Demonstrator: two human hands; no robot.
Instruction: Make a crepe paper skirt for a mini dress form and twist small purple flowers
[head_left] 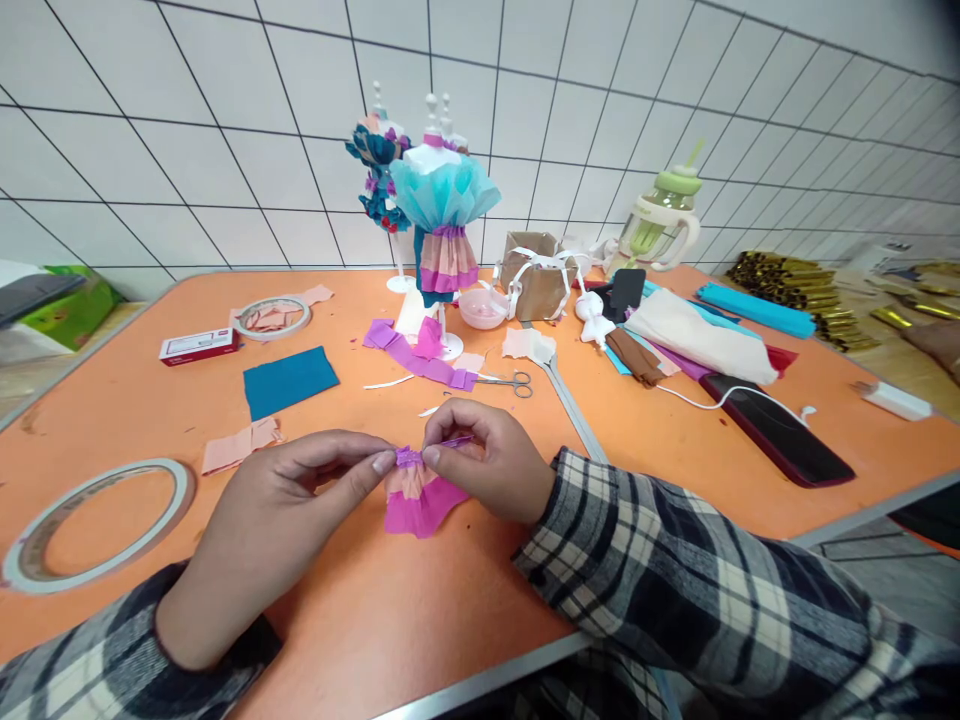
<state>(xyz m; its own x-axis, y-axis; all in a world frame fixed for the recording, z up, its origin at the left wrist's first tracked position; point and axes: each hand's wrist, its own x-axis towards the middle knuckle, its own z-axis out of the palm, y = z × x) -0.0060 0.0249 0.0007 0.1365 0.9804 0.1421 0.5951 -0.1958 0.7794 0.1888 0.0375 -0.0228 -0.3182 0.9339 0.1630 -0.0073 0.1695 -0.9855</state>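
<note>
Plaid sleeves (652, 560), left hand (277, 510) and right hand (491, 458): both grips pinch the ruffled piece (421, 506), apparently mid-gathering; the next move calls for even tension.

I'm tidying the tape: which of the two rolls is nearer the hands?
The front roll, lower left, beside the left hand; the back roll lies farther off, by the red-and-white box.

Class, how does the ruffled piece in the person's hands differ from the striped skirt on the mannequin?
The ruffled piece is pinched at its purple band by the left hand and right hand; the striped skirt is on the mannequin.
The ruffled piece is low over the table; the striped skirt is raised, beneath a turquoise ruffle.
Both have purple tops, peach middles and magenta hems.
</note>
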